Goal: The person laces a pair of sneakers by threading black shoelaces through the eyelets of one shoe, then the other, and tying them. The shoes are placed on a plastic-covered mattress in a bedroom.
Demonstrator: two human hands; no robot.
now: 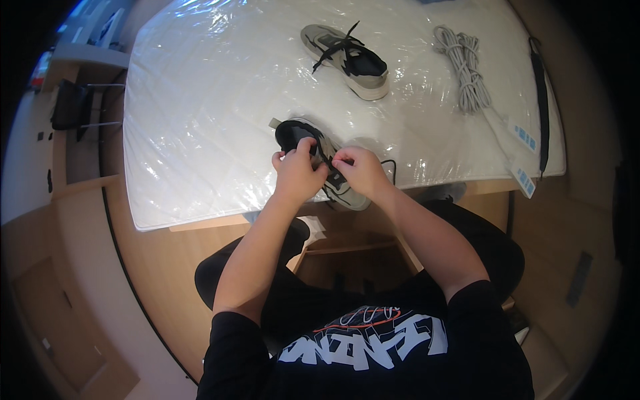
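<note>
A grey and black sneaker [352, 197] lies near the front edge of a plastic-wrapped mattress [200, 133], its heel away to the left and its toe toward me. My left hand [300, 172] is closed with bent fingers on the shoe, over its opening and tongue. Fingertips of my right hand [361, 170] pinch the black shoelace over the eyelets. A loose lace end [392, 170] curves out just past my right wrist. Part of the shoe's middle is hidden by my hands.
The matching sneaker [363, 67] lies farther back with its black lace tied. To the right are a bundled grey cord [465, 70], a power strip [523, 177] and a long black strap [541, 107]. A dark chair [70, 105] stands at the left. Below is an open wooden drawer [353, 267].
</note>
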